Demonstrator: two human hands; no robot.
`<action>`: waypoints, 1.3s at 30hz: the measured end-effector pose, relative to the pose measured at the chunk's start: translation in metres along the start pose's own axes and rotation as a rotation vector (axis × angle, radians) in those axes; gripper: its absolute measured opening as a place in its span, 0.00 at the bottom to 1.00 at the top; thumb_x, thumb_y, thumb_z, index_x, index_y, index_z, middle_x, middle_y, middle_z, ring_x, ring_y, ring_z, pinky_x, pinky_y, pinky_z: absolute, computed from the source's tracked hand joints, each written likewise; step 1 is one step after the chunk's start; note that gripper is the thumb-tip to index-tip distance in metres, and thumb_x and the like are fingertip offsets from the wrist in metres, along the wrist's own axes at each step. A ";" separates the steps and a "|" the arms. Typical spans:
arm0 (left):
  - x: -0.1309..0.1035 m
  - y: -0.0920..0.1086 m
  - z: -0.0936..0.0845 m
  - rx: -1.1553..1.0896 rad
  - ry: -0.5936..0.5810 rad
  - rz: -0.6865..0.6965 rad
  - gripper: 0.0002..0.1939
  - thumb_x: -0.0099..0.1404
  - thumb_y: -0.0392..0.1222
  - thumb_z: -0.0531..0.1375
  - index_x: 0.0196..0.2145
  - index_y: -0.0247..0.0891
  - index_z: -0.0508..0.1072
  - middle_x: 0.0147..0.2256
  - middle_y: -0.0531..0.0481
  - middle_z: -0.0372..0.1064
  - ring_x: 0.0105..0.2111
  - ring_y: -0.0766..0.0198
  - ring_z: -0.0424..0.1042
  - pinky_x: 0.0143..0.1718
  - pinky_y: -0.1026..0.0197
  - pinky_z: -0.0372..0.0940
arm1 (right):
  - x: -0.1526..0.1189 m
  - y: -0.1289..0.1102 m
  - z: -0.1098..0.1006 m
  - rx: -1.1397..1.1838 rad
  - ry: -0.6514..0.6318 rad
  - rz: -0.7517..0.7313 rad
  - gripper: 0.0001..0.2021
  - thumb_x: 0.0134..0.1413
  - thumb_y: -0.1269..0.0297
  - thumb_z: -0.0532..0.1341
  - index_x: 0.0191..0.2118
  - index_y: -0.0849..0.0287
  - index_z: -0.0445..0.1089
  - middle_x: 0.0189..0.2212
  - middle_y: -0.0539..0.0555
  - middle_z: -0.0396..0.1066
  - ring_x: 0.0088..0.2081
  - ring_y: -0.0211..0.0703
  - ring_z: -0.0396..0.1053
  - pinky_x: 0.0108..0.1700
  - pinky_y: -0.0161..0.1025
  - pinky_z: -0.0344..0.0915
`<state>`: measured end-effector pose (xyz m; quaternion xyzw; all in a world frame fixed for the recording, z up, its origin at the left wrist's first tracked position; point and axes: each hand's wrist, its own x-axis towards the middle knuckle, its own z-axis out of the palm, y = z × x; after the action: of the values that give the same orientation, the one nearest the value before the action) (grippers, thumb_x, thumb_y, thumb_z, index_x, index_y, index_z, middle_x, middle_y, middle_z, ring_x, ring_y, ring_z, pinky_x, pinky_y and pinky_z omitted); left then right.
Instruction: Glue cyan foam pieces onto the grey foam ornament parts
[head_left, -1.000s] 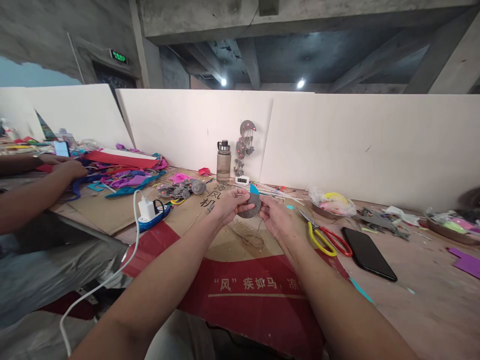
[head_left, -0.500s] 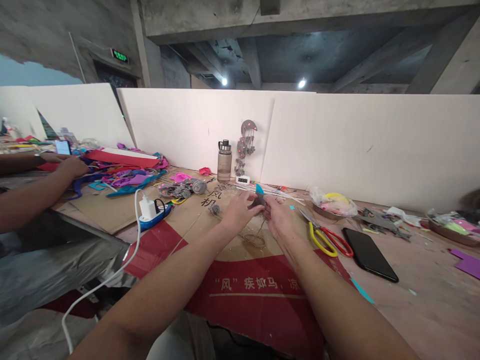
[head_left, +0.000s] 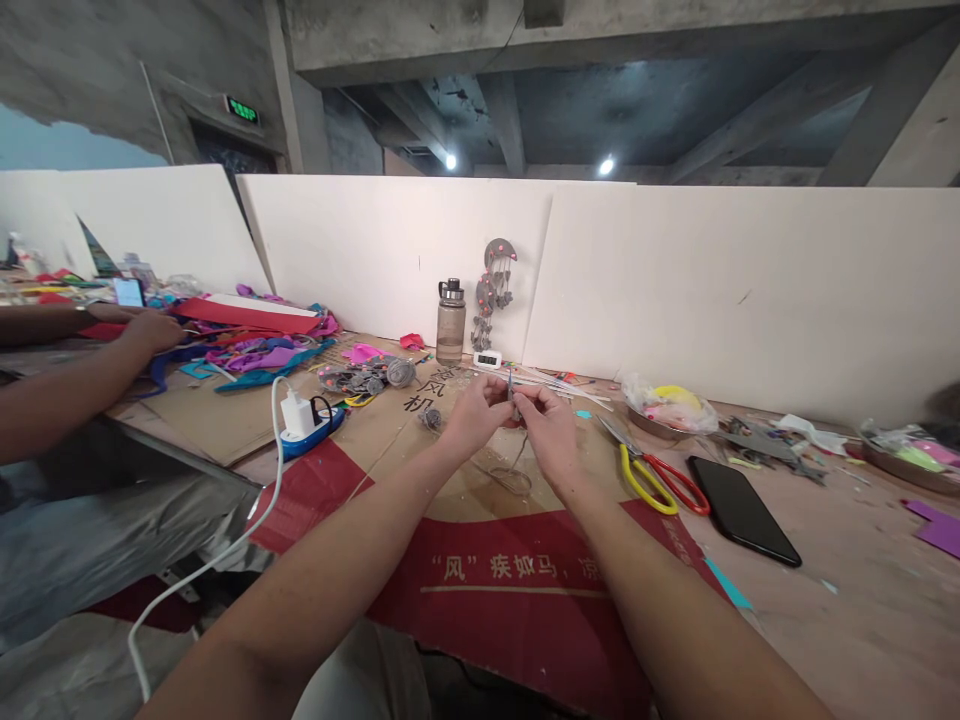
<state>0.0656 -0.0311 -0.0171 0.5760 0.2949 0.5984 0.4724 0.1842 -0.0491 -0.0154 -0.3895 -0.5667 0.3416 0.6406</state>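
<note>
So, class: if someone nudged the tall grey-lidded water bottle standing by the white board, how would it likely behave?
The tall grey-lidded water bottle stands upright on a narrow base, so a high push would probably tip it. It is round, so once down it may roll. It looks rigid, not floppy.

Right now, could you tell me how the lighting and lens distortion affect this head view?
Head view: two ceiling lamps flare against the dark concrete; the white boards bow from wide-angle distortion; the forearms stretch toward the frame edge; the small grey piece between left hand and right hand is too small to resolve.
</note>
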 end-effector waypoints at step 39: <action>-0.003 0.013 0.006 -0.314 0.131 -0.124 0.13 0.55 0.36 0.67 0.27 0.35 0.65 0.27 0.54 0.69 0.29 0.70 0.72 0.43 0.55 0.72 | -0.002 0.002 -0.002 -0.379 0.054 -0.260 0.07 0.54 0.61 0.60 0.33 0.55 0.74 0.32 0.53 0.72 0.35 0.44 0.66 0.40 0.41 0.62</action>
<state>0.0682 -0.0400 -0.0059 0.4356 0.2628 0.6429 0.5726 0.1855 -0.0497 -0.0183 -0.4354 -0.6490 0.1331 0.6095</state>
